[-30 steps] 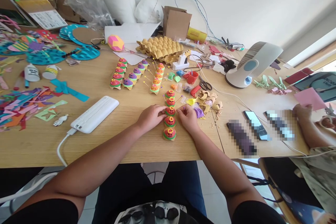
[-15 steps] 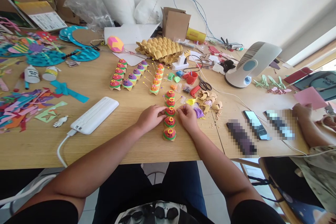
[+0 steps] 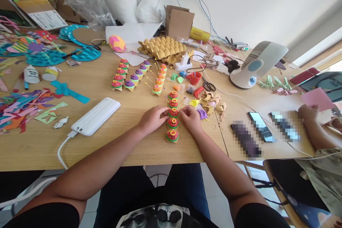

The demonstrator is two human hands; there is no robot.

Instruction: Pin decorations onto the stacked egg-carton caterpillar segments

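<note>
A row of egg-carton cups [image 3: 172, 124], painted red and green with yellow rings on top and small faces, stands lengthwise in front of me. Thin pins with round heads stick out near its far end. My left hand [image 3: 153, 120] has curled fingers, with thumb and forefinger against the left side of the middle cup. On the opposite side, my right hand [image 3: 190, 119] is closed in a pinch, its fingertips at the cup's right edge. Whatever lies between those fingertips is too small or hidden to tell.
Finished-looking painted rows [image 3: 133, 78] stand behind. Carton scraps [image 3: 211, 101], a red mug [image 3: 194, 78] and scissors [image 3: 208, 84] lie right of centre. A power bank [image 3: 96, 115] is at left, phones [image 3: 260, 126] and a fan [image 3: 256, 64] at right. Another person's hand [image 3: 308, 114] holds pink paper.
My right fingertips have come slightly closer to the middle cup, and my left fingers have shifted a little along its side. The painted row has stayed nearly in place.
</note>
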